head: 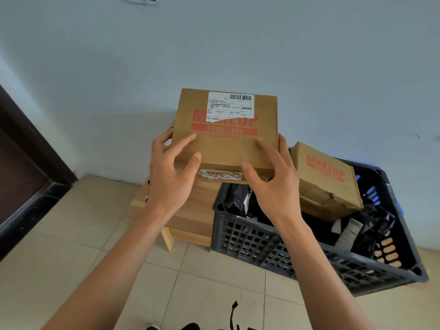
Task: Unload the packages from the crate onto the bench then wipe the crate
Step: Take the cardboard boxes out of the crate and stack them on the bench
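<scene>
A brown cardboard box [226, 141], printed MAKEUP in red and carrying a white shipping label, lies on another flat box [221, 174] on the low wooden bench [190, 210]. My left hand [171, 179] holds its near left corner, thumb on the front edge and fingers on the top and side. My right hand [273, 186] holds the near right corner the same way. To the right stands the dark plastic crate [250, 234]. A second, dented MAKEUP box [326, 184] leans inside it, above several black plastic mailer bags [238, 198].
The bench stands against a pale blue wall [119, 79], with the crate touching its right end. A dark door frame [21, 163] runs down the left side. Beige floor tiles [83, 234] lie in front of the bench and crate.
</scene>
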The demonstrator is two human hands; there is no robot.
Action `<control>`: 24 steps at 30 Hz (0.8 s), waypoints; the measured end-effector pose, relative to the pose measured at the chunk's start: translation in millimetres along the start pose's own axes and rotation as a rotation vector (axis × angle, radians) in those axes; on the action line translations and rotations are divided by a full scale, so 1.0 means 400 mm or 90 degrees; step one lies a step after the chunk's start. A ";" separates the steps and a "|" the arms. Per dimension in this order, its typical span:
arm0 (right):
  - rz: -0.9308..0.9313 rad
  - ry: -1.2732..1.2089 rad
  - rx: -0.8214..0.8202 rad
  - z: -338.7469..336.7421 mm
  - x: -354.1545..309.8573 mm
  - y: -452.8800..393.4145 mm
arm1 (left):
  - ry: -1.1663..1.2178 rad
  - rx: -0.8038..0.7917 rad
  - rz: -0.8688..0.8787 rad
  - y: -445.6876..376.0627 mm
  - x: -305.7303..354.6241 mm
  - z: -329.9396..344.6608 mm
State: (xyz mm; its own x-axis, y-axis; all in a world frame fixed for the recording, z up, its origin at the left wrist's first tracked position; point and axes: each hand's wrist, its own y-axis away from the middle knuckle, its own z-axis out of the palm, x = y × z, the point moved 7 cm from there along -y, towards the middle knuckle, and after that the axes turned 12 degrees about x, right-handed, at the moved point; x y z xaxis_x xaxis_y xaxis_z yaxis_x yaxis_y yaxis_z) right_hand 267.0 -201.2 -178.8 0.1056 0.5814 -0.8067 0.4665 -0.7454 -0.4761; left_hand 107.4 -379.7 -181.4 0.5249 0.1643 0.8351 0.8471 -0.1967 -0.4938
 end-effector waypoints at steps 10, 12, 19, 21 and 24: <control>0.011 -0.021 0.007 0.282 -0.121 0.016 | 0.001 0.010 0.044 -0.148 -0.156 -0.201; 0.008 -0.010 0.002 0.341 -0.144 0.024 | -0.010 0.010 0.051 -0.173 -0.194 -0.244; -0.024 0.023 -0.015 0.529 -0.202 0.060 | -0.039 -0.032 0.008 -0.246 -0.326 -0.363; -0.026 0.031 -0.022 0.574 -0.208 0.071 | -0.044 -0.048 -0.007 -0.263 -0.360 -0.383; -0.024 0.046 -0.038 0.633 -0.200 0.081 | -0.049 -0.051 -0.028 -0.287 -0.409 -0.399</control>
State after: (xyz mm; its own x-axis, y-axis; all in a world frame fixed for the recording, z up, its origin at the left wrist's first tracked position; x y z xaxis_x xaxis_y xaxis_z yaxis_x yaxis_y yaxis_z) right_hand 51.4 -354.6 -218.3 0.1487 0.6325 -0.7601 0.5231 -0.7026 -0.4823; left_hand -88.9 -538.3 -222.8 0.4945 0.2474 0.8332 0.8618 -0.2642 -0.4330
